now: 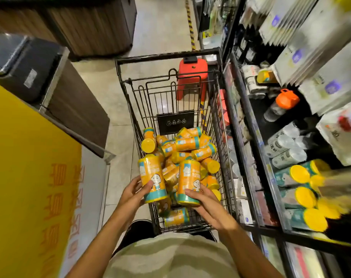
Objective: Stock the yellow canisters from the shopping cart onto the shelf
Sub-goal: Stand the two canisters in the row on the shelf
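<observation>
A black wire shopping cart [128, 93] stands in front of me with several yellow canisters [187, 144] piled in its near half. My left hand [133, 192] grips one upright yellow canister [152, 178] with a teal band, lifted above the pile. My right hand [205, 199] holds a second upright canister [189, 180] beside it. On the shelf [269, 171] to the right, several canisters with yellow lids [300, 173] lie on their sides, lids facing out.
An orange-capped bottle [280, 106], white cans and paper packs fill the upper shelf. A red plastic stool [192, 77] stands beyond the cart. A yellow display [24, 167] and a dark wooden counter [74, 109] close the left side.
</observation>
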{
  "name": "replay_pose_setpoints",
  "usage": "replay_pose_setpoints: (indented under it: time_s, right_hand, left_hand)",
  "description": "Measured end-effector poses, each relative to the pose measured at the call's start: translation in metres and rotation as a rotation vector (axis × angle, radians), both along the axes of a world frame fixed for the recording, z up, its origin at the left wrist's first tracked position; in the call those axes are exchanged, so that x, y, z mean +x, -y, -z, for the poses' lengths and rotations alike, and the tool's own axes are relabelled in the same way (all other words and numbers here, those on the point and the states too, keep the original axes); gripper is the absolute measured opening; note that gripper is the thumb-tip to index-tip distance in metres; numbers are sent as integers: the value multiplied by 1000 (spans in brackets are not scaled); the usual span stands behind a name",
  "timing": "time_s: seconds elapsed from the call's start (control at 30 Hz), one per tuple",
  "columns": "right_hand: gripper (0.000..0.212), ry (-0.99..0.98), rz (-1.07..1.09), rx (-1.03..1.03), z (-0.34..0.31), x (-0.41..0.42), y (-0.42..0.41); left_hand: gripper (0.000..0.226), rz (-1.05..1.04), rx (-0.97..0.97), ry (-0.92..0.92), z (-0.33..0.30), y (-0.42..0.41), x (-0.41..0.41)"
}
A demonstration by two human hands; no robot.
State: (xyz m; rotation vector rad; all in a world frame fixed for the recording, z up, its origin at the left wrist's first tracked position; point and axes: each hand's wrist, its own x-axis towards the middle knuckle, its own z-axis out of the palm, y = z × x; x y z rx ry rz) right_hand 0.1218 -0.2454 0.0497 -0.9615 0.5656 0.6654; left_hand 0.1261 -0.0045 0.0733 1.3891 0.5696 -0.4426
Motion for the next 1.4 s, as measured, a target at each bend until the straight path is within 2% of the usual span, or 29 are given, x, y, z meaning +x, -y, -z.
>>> replay_pose_setpoints:
  time_s: [0.07, 0.17, 0.3, 0.37, 0.47, 0.5, 0.57, 0.63, 0.7, 0.9, 1.1, 1.23, 1.3, 1.4]
  right_hand:
    - [40, 38, 102, -29, -17, -21, -12]
    - [51, 71, 201, -34, -26, -53, -35]
    - [40, 90, 342, -45, -35, -100, -72]
    - [55, 83, 418, -38, -35, -122, -87]
    - [101, 55, 490, 6, -33, -158, -103]
    - [106, 68, 514, 31, -35, -170, -106]
    - [94, 101, 552, 80, -40, -195, -111]
    - [62, 111, 601, 67, -46, -217, -115]
    - [48, 114, 651, 19, -52, -240, -116]
    - [62, 92, 823, -197, -55, -315, -108]
    - [62, 138, 991, -303, -73, -417, -90]
    - [84, 103, 1166, -363, -79, -507, -84]
    - [73, 91, 1280, -392, -82, -546, -84]
    - [61, 107, 1413, -447, -94, -604, -86]
  left_hand:
    - [51, 68, -46, 10, 0, -12, -5]
    - [49, 150, -94, 13, 1, -29, -15]
    - [60, 270, -151, -4, 3, -55, -30]
    - [60, 347, -181, -20, 3, -65, -40]
    - [59, 465, -201, -33, 1, -75, -56]
    - [63, 507, -196, -27, -2, -77, -62]
    - [71, 577, -180, -6, -6, -78, -74]
    - [73, 632, -174, 7, -7, -77, -84]
    - [75, 697, -183, 17, -7, -73, -96]
    - [85, 892, -154, 58, -16, -42, -135]
    - [77, 1125, -146, 140, -39, 18, -198]
    - [73, 1277, -186, 171, -52, 67, -267]
    - [69, 1338, -211, 191, -60, 88, -302]
    - [75, 1419, -254, 229, -78, 118, -358]
